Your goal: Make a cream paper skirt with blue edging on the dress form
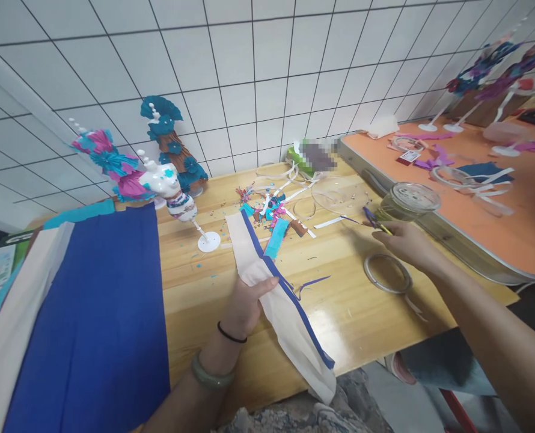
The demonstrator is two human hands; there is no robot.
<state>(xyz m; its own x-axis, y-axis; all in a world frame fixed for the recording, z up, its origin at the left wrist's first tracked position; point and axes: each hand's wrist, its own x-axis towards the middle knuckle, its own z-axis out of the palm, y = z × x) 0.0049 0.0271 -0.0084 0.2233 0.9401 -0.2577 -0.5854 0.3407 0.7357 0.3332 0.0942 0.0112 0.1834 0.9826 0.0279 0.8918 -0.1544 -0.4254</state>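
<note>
My left hand (pixel 246 300) grips a long strip of cream and blue crepe paper (pixel 290 313) that lies across the wooden table (pixel 204 282) and hangs over its near edge. My right hand (pixel 405 240) reaches to the right, fingers closed on a pair of scissors with purple and yellow handles (pixel 376 221), beside a glass jar (pixel 407 201). A clear tape ring (pixel 388 273) lies just below that hand.
A large blue paper sheet (pixel 100 325) on cream paper covers the table's left. Paper-dressed doll figures (pixel 159 174) on white stands are at the back. Paper scraps (pixel 272 210) litter the middle. An orange table (pixel 497 198) with more figures and scraps stands at the right.
</note>
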